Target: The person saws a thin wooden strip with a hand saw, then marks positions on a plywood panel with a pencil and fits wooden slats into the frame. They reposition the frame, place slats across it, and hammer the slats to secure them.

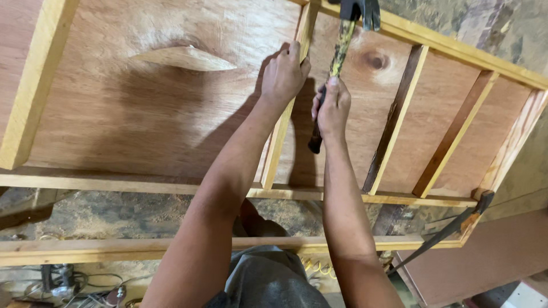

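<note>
Plywood panel (142,114) with pale wooden frame fills our view; sawdust-strewn floor (114,214) below, cables at lower left. Our left hand (283,74) presses on upright frame slat (279,142), fingers curled over its edge. Our right hand (333,108) clenched round hammer (341,45): long axis near vertical, dark head pointing up at top rail (456,48), worn yellow-black handle.
</note>
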